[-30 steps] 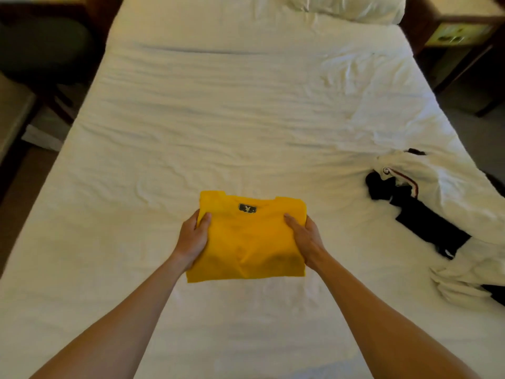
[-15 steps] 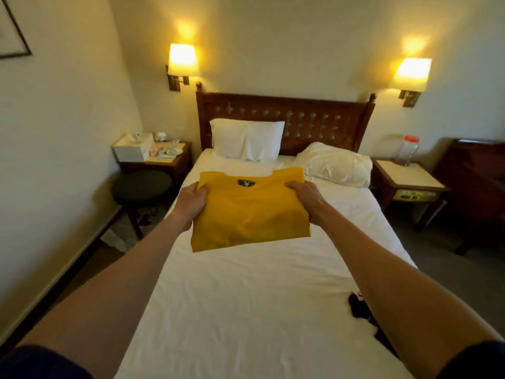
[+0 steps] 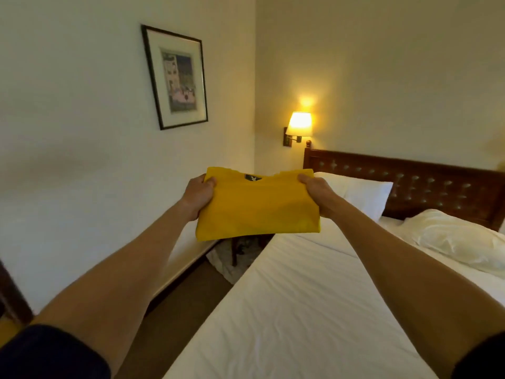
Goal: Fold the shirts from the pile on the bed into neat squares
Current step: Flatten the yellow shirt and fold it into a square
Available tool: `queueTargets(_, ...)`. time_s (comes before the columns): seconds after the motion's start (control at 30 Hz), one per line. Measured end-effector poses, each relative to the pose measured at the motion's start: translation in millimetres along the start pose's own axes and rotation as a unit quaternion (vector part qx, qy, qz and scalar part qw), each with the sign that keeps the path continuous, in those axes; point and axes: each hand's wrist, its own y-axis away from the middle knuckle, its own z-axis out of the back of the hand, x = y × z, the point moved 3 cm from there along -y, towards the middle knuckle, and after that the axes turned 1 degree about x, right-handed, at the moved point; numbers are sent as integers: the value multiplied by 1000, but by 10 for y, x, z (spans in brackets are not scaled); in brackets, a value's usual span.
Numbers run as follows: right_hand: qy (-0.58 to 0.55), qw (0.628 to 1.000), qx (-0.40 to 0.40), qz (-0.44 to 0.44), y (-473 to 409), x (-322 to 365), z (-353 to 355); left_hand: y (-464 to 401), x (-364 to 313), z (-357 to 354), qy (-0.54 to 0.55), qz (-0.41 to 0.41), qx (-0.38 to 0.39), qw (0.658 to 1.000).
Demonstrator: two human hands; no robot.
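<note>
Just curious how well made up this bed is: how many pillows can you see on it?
2. One pillow stands against the headboard, just beyond the right hand; the other pillow lies flat farther right. More may be hidden past the frame's right edge.

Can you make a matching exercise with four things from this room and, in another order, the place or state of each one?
Things:
1. folded yellow shirt
2. framed picture
3. wall lamp
4. flat white pillow

Places or states:
A. lit, beside the headboard
B. leaning against the headboard
C. held in the air by the left hand and right hand
D. hanging on the left wall

Pairs: 1-C, 2-D, 3-A, 4-B
</note>
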Motion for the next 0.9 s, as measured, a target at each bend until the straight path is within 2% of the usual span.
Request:
queueTargets(0.27,14,984,176,33,-95,308,-2088,476,235,1997,-20,48,-179,983)
queueTargets(0.5,34,942,331,40,117,285,-3752,1224,571,3242,-42,89,-342,935)
queueTargets(0.67,46,902,426,45,467,208,-4908,1873,893,4099,-71,127,-425,894)
queueTargets(0.9,68,861,499,70,926,138,-6481,2369,1232,5272,-56,138,-496,856)
